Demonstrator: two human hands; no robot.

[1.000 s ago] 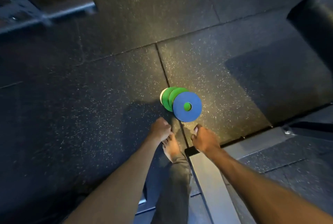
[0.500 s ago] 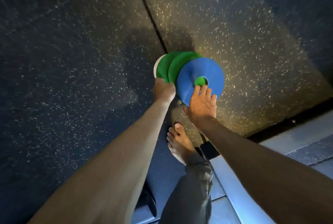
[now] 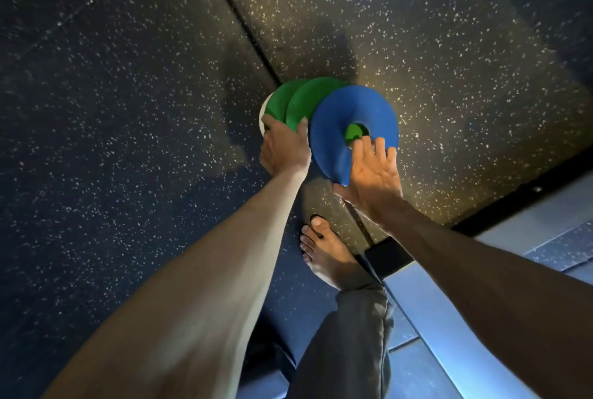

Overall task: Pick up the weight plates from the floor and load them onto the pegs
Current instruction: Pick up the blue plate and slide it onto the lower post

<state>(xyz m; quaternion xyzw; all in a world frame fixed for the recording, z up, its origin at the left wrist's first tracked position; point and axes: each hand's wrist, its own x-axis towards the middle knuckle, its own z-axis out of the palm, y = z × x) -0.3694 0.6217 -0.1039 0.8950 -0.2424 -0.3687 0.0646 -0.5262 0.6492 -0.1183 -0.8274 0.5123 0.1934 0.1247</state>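
Blue round weight plate (image 3: 333, 116) is fronting a fanned stack at the centre of my feed, tilted on edge. Two green round weight plates (image 3: 303, 103) are overlapping behind it, and a sliver of white plate (image 3: 262, 111) is showing at the far left. I'm seeing the left hand (image 3: 284, 149) curling round the near rim of the green pair, thumb lying on the closer one. The right hand (image 3: 372, 169) is pinching the blue one, fingers laid nearly straight on its face beside the centre hole, thumb hooking under the lower rim. The stack is sitting low over the black speckled rubber floor (image 3: 128, 103); I cannot tell whether it is touching. A bare foot (image 3: 327, 254) is standing just beneath the hands.
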